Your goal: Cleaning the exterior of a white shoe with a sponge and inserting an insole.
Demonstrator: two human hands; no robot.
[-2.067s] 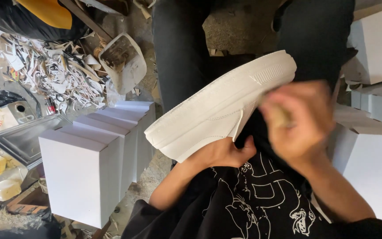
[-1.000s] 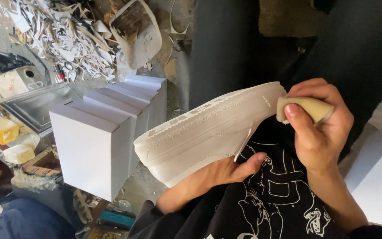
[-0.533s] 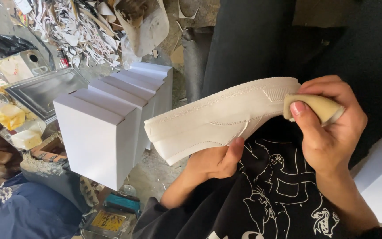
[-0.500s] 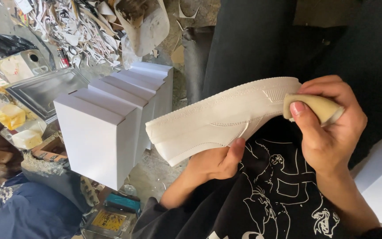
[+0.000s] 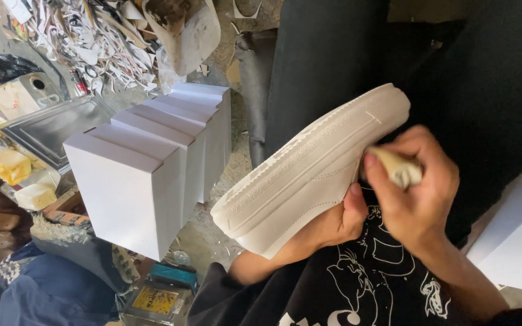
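white sneaker held up and rubbed with a pale block

while the white sneaker (image 5: 309, 175) lies tilted across the person's lap, sole side turned toward the camera and toe end low at the left, the left hand (image 5: 333, 220) grips it from underneath, thumb pressed against the stitched side wall. the right hand (image 5: 415, 181) is clenched around a small cream-coloured block (image 5: 397, 168), whose tip touches the sneaker's side near the heel end. both forearms come up from a black shirt with white line drawings (image 5: 370, 284), and dark trousers (image 5: 345, 54) fill the space behind the sneaker.

just left of the sneaker, a row of white boxes (image 5: 146, 169) stands upright on the floor, packed face to face. beyond them lies a grey metal tray (image 5: 49, 127), with yellowish blocks in a clear bag (image 5: 19, 175) near its lower edge. a heap of white offcuts (image 5: 92, 36) spreads across the upper left, beside a dirty scoop-shaped container (image 5: 188, 30). blue cloth (image 5: 43, 290) lies at the bottom left, and more white boxes (image 5: 521, 241) sit at the right edge.
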